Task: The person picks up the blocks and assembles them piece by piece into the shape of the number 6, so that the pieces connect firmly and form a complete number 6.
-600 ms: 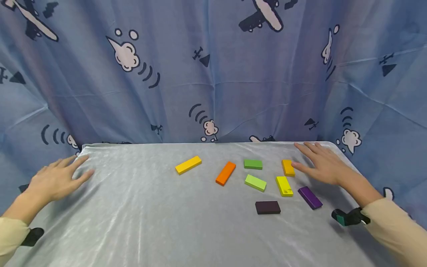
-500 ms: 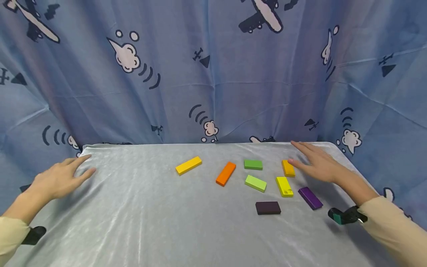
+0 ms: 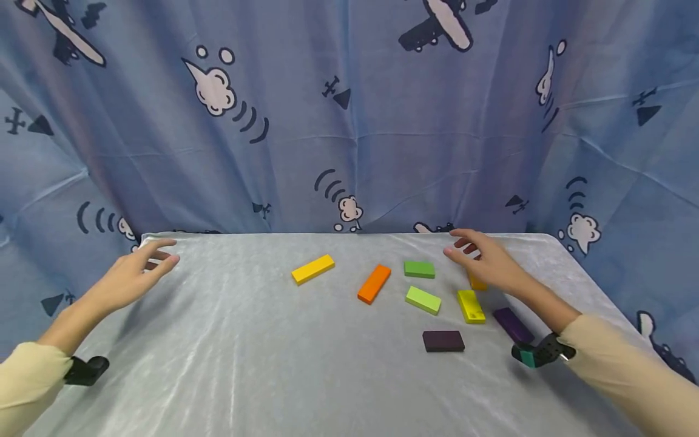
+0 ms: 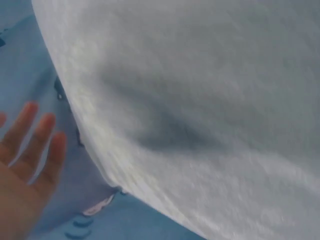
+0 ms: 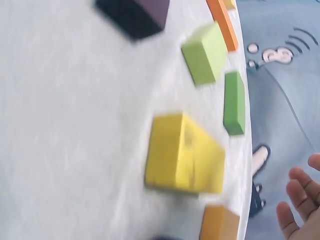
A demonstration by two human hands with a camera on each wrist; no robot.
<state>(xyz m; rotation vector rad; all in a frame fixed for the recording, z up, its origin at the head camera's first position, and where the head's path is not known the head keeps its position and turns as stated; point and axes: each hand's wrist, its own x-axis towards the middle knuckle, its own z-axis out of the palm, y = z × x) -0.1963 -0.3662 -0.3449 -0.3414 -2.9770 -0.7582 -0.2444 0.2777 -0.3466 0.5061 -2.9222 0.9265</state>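
Over the right part of the table, my right hand (image 3: 488,261) hovers with loosely bent fingers and nothing in them. Beneath it an amber block (image 3: 478,283) is partly covered, with a yellow block (image 3: 471,306) just in front. A purple block (image 3: 512,325) lies under the right forearm. My left hand (image 3: 128,279) is above the table's far left corner, holding nothing, its fingers relaxed. Further in lie a green block (image 3: 419,269), a light green block (image 3: 423,300), an orange block (image 3: 374,284), a golden yellow block (image 3: 313,269) and a dark brown block (image 3: 443,341).
A grey-white velvety cloth (image 3: 262,364) covers the table. Behind and beside it hangs a blue curtain (image 3: 295,79) with airplane and cloud prints. Dark bands with small devices sit at both wrists.
Both hands have moved inward, the left one to the right and the right one to the left, their fingers bending more. The right hand now covers part of the amber block. The blocks stay put.
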